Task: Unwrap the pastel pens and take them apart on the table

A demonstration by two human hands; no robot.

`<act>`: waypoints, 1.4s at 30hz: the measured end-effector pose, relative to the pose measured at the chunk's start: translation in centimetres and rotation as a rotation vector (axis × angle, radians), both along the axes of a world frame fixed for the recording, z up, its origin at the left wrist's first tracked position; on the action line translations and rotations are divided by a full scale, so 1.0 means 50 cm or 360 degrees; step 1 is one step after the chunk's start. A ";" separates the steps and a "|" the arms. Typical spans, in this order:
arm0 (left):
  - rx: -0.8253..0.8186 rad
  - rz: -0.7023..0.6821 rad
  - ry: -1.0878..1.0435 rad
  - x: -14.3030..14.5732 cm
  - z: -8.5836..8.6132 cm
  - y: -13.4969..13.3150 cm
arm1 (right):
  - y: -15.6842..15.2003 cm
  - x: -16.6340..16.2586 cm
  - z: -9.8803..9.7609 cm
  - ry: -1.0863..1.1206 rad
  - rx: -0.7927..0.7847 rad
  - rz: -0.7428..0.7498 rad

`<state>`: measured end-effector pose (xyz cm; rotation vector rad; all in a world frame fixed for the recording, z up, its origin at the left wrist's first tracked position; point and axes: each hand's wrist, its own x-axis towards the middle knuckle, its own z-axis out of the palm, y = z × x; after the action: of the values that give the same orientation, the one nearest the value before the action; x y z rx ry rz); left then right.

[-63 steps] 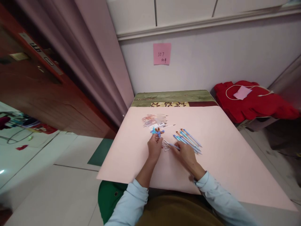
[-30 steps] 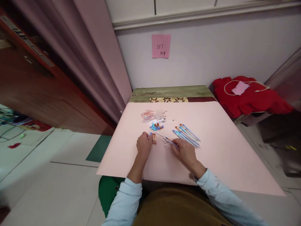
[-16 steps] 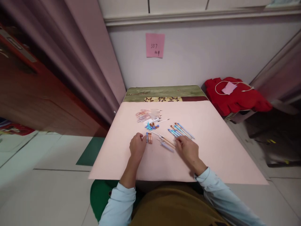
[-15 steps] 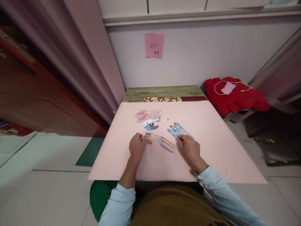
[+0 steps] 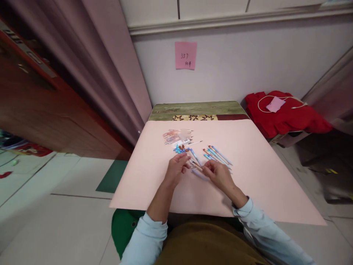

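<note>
My left hand is over the middle of the pink-covered table, its fingers bent together; what they hold, if anything, is hidden. Facing it, my right hand pinches the end of a slim tan pen barrel that points toward the left fingertips. A blue pen barrel slants just beyond them, and a pale lilac barrel lies below. Past the right hand lies a slanted row of blue and tan pens. Small blue and brown caps are heaped behind the left hand.
Clear and pinkish pen parts with white refills lie at the back of the pink sheet. A red cloth with a white cable is at the right. A pink note is on the wall.
My left hand has moved right and forward, covering where the short blue and brown pieces lay. My right hand has left the pen row and now pinches a tan barrel. The view has shifted slightly.
</note>
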<state>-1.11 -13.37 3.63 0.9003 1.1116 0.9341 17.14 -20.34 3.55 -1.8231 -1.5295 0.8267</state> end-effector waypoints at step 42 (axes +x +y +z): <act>0.0264 0.0319 -0.0035 0.042 0.001 -0.007 | 0.029 -0.066 -0.017 0.1521 -0.0475 -0.0112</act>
<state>0.97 -13.74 3.68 0.9219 1.1323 1.2125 13.84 -18.91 2.68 -1.2991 -0.7401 1.6398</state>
